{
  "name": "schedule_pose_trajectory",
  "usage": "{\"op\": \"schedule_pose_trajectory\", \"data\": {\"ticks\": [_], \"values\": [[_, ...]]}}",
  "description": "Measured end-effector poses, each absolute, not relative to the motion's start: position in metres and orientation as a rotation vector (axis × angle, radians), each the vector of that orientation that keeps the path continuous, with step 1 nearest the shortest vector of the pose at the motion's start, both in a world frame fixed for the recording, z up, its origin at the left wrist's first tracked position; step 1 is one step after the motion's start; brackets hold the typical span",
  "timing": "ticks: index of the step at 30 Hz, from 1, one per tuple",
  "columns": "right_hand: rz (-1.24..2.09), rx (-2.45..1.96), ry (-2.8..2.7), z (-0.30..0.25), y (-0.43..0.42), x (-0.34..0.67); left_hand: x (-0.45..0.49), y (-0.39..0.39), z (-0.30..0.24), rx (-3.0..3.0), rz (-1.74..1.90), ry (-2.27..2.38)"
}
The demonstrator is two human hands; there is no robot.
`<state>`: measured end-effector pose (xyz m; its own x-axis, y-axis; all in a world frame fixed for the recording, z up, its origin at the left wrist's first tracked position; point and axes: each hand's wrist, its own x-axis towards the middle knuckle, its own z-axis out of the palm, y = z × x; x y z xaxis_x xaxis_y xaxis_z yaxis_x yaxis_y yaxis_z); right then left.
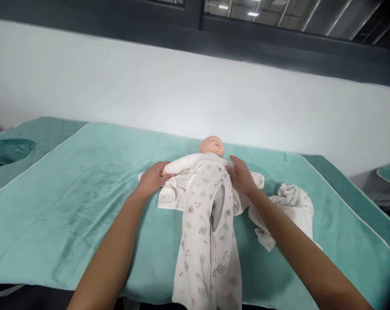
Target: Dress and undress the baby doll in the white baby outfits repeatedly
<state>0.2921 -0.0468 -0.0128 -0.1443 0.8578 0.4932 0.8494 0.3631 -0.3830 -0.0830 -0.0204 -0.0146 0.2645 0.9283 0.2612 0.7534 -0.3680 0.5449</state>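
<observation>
A baby doll (211,145) lies on its back on a teal towel (85,193), head toward the far wall. It wears a white top, and a white patterned garment (206,232) is laid over its body, its legs hanging past the near edge. My left hand (152,178) is closed around the doll's sleeved arm at the left. My right hand (241,176) rests flat, fingers together, on the doll's other shoulder and the cloth there.
A crumpled white cloth (291,206) lies on the towel to the right of the doll. A white wall (195,94) runs behind the table under dark windows. Another teal-covered surface with a face hole (7,150) stands at the left.
</observation>
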Motion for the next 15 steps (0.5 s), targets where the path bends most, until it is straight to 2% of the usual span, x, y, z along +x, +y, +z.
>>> {"op": "schedule_pose_trajectory", "data": {"ticks": [4,8,11,13,15], "values": [[-0.167,-1.656,-2.019,-0.039,-0.060,0.321,-0.084,-0.024,-0.028,2.313,1.090,1.658],[-0.153,-1.698,-1.991,-0.040,-0.060,0.320,-0.043,-0.031,0.004,2.379,1.388,1.763],[-0.112,-1.676,-1.964,-0.036,-0.056,0.320,0.030,-0.033,0.042,2.516,1.156,1.531],[-0.088,-1.694,-1.931,-0.035,-0.054,0.323,0.084,-0.032,0.060,2.662,0.793,1.328],[-0.071,-1.744,-1.903,-0.033,-0.053,0.325,0.130,-0.027,0.067,2.773,0.419,1.313]]}}
